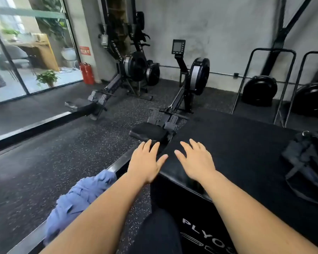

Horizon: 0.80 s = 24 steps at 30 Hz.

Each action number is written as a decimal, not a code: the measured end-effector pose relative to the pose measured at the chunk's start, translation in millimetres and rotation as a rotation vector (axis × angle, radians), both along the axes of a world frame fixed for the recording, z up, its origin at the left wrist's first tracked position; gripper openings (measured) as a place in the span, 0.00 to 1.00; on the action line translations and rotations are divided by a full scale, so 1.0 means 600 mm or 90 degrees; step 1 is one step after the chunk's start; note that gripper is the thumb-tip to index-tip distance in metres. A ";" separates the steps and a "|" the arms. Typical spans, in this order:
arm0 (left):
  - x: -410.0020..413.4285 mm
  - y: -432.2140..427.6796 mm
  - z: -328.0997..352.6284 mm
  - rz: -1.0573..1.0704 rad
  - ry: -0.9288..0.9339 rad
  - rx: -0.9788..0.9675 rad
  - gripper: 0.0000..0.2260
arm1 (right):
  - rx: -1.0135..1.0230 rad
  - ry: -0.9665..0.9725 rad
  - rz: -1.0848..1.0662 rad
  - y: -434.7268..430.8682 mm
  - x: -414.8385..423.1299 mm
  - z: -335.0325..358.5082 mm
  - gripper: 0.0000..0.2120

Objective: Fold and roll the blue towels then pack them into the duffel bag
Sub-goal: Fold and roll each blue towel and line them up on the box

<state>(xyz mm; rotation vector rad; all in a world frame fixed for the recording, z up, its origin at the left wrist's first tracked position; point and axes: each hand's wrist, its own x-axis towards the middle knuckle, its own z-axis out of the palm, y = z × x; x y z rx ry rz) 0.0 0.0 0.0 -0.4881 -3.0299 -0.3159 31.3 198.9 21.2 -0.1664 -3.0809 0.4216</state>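
Palms seemingly down: left hand (146, 162), right hand (195, 161).

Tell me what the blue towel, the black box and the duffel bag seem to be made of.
The blue towel: soft woven cloth, matte; it crumples into loose folds. The black box: probably vinyl-covered padding; matte grainy top, glossy front catching light. The duffel bag: likely synthetic fabric, black, slumped, with webbing straps.

Two hands (145, 163) (197, 163) — one duffel bag (308, 162), one box (237, 142).
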 end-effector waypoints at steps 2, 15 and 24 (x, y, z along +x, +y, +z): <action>0.012 -0.036 -0.001 0.030 0.004 -0.003 0.39 | 0.007 -0.008 0.035 -0.032 0.003 -0.001 0.32; 0.082 -0.275 -0.113 0.181 -0.051 0.006 0.44 | 0.005 -0.067 0.227 -0.268 -0.030 -0.075 0.32; 0.096 -0.397 -0.229 0.275 -0.151 0.022 0.38 | 0.011 -0.164 0.315 -0.397 -0.070 -0.180 0.31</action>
